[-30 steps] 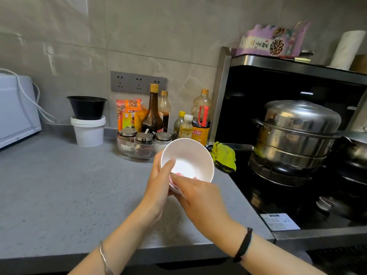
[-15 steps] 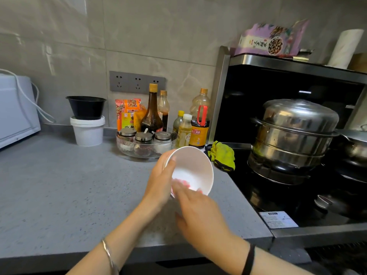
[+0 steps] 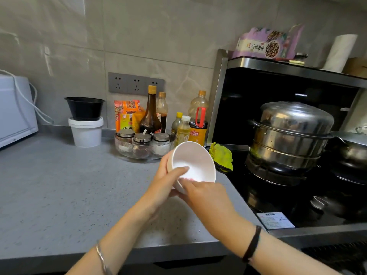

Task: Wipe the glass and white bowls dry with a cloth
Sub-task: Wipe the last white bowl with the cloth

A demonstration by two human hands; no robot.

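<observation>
I'm seeing the left hand (image 3: 166,182) gripping the white bowl (image 3: 195,155) by its rim while the right hand (image 3: 206,193), pinching the pink cloth (image 3: 189,178), is sliding back toward the near edge, so the inside is getting wiped.

1. We are in a home kitchen: a speckled grey countertop (image 3: 59,185) runs along a wall of large grey tiles (image 3: 139,32) fitted with a triple socket panel (image 3: 136,83).
2. At the far edge we see cooking condiments: a soy sauce bottle (image 3: 198,126), a dark brown sauce bottle (image 3: 150,116) and lidded seasoning jars (image 3: 142,139) in a glass tray (image 3: 127,153).
3. To the right we find a black cooktop (image 3: 278,199) carrying a stainless steel steamer pot (image 3: 288,133).
4. A white countertop appliance (image 3: 14,110) stands far left, and a paper towel roll (image 3: 340,52) sits up at the far right.
</observation>
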